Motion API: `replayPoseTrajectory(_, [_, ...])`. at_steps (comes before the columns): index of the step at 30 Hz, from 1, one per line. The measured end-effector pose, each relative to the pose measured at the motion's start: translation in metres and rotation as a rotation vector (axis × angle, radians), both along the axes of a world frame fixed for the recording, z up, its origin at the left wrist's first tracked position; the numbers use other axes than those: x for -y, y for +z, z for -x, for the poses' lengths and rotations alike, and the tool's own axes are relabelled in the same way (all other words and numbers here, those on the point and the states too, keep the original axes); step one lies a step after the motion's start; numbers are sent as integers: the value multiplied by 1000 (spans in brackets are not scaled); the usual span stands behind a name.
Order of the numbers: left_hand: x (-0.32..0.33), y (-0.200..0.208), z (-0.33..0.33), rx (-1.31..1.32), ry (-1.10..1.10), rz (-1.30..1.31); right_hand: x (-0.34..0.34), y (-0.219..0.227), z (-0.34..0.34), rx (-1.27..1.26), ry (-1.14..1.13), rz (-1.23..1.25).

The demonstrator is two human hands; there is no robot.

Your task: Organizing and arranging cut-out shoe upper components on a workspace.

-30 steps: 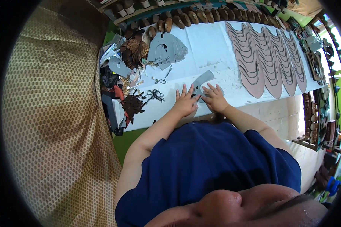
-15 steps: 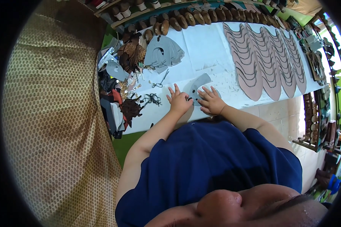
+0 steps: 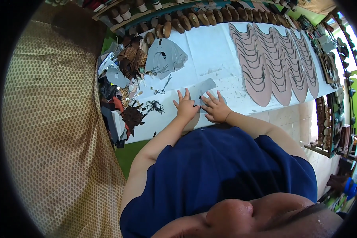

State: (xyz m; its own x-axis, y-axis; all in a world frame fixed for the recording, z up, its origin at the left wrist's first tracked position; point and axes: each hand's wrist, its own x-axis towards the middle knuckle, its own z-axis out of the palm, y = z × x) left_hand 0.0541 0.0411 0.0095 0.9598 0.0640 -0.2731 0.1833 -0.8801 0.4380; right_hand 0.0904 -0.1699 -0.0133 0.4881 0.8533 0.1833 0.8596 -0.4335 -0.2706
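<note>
A grey curved shoe-upper piece (image 3: 205,85) lies flat on the white-covered table in front of me. My right hand (image 3: 217,108) rests on its right part with the fingers spread. Beside its left edge, my left hand (image 3: 185,108) has the thumb and forefinger pinched together while other fingers stick out. A small dark piece (image 3: 195,105) shows at that pinch, too small to name. Part of the grey piece is hidden under my right hand.
Grey upper pieces (image 3: 166,59) lie fanned out farther left, near brown scraps (image 3: 133,115) and tangled dark cord (image 3: 155,106). Rows of pink-beige pieces with dark curved edging (image 3: 260,97) cover the right side. Wooden shoe lasts (image 3: 193,20) line the back.
The table scene has shifted slightly left in view. My right hand has moved a little left over the grey piece; my left hand keeps its pinch.
</note>
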Motion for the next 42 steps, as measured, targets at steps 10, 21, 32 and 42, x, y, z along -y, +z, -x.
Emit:
replayPoseTrajectory(10, [-1,15,-5,-67,-105,29,4,-4,-3,-22,-15,-70])
replayPoseTrajectory(21, [6,12,-3,15,-66,-70,9,-11,-4,-23,-22,-233])
replayPoseTrajectory(32, [15,-7,-10,-79,-55,-221,7,-17,-4,-25,-57,-273])
replayPoseTrajectory(42, [21,-13,-3,11,-89,-137,9,-17,-4,-38,-66,-252])
